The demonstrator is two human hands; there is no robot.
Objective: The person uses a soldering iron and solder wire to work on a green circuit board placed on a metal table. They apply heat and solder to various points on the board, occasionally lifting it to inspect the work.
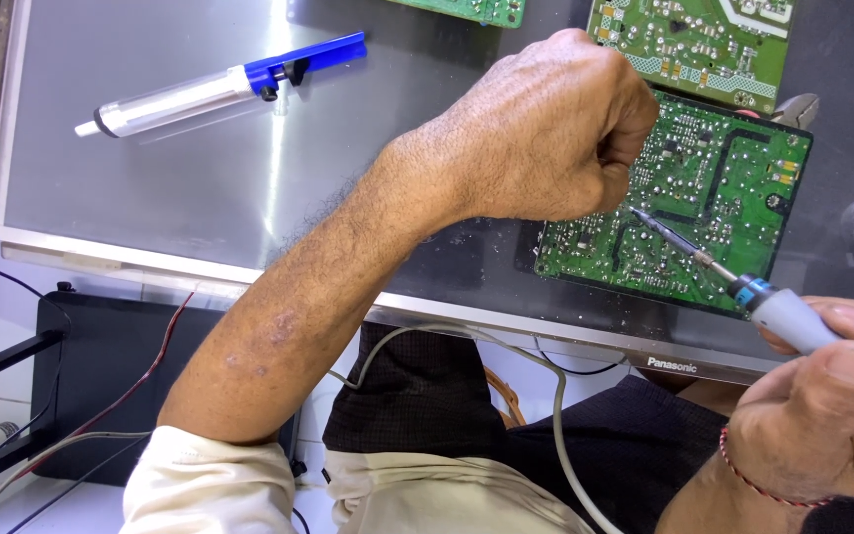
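Two hands work here: the left hand (546, 129) is a closed fist over the green board (733, 188); the right hand (822, 415) grips the soldering iron (743, 287), tip on the board. Best to hold steady. Far left lies a blue pump (219, 87).

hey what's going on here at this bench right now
A person is working on a green circuit board lying on a flat screen panel. The right hand holds a soldering iron with its tip on the board. The left hand, closed in a fist, rests at the board's edge. A blue and silver desoldering pump lies untouched nearby.
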